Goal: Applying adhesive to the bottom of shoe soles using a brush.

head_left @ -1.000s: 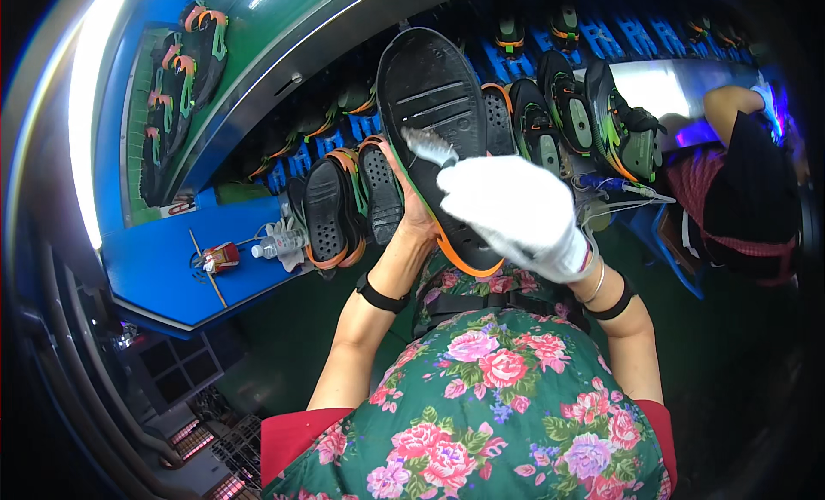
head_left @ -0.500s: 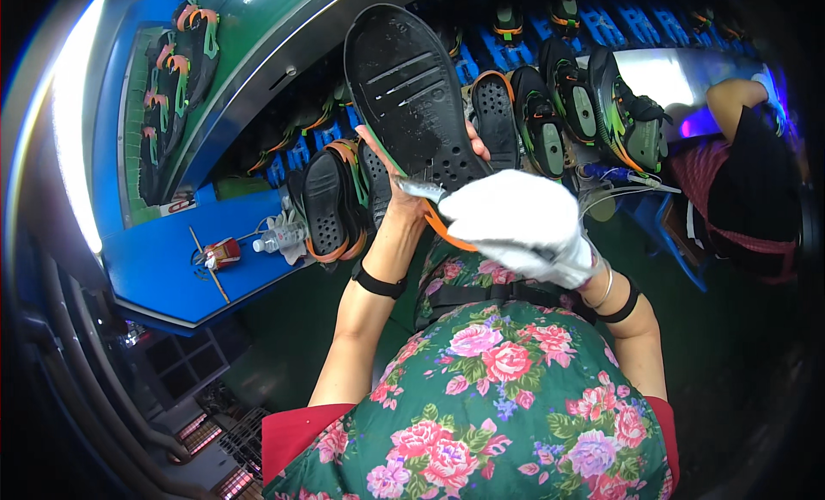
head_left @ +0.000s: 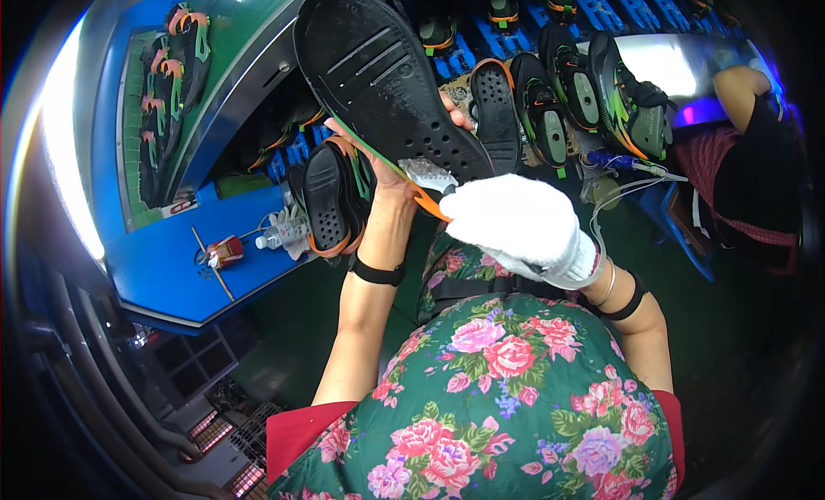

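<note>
A black shoe sole [head_left: 378,70] with round holes at its lower end and a green and orange edge is held up in front of me, tilted with its top to the left. My left hand [head_left: 388,171] is closed around it from beneath, fingertips showing at its right edge. My right hand [head_left: 524,225], in a white knitted glove, is closed on what looks like a small brush [head_left: 430,175] with whitish bristles. The bristles lie against the sole's lower left part, near the edge. The glove hides most of the handle.
More black soles [head_left: 325,203] stand at left, beside a clear bottle [head_left: 279,236] on a blue table [head_left: 155,263]. Several shoes [head_left: 541,126] line the bench ahead. Another person [head_left: 730,173] is at right, near a tool with a white hose [head_left: 627,165].
The sole has shifted left and up and leans further left. My right hand and the brush have moved slightly left, staying at the sole's lower part.
</note>
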A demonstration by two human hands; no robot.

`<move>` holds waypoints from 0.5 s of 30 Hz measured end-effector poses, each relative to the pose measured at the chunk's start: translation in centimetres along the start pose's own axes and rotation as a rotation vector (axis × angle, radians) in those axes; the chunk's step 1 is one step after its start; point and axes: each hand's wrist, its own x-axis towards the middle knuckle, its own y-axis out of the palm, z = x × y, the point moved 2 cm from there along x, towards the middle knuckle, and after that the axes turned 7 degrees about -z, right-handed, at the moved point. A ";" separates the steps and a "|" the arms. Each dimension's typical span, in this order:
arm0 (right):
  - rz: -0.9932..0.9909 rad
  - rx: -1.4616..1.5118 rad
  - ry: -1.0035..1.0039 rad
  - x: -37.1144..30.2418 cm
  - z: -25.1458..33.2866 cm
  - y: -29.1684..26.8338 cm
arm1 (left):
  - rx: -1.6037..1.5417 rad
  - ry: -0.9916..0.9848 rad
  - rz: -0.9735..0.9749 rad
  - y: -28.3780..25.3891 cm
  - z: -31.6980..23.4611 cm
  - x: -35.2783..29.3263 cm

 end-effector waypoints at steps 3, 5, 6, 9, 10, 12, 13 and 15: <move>0.022 0.109 0.070 0.4 -0.1 -0.5 | -0.012 0.003 0.003 0.2 -0.1 0.1; -0.075 0.301 0.205 0.2 -0.9 -1.0 | -0.028 -0.002 0.015 0.2 -0.3 0.1; -0.081 0.237 0.184 0.3 -0.8 -1.1 | -0.008 -0.010 0.048 -0.1 -0.5 0.2; -0.018 0.060 0.057 0.2 -0.2 -0.8 | 0.008 -0.007 0.067 -0.2 -0.9 0.2; -0.017 0.065 0.056 0.2 0.1 -0.5 | 0.004 0.008 0.056 -0.1 -1.1 0.1; -0.045 0.160 0.141 0.2 0.0 -0.6 | 0.015 0.018 0.089 -0.5 -1.2 0.3; -0.074 0.252 0.226 0.1 -0.3 -0.7 | 0.025 0.024 0.125 -0.3 -1.3 0.4; -0.081 0.288 0.265 0.0 -0.6 -1.0 | -0.012 0.015 0.138 0.1 -1.3 0.5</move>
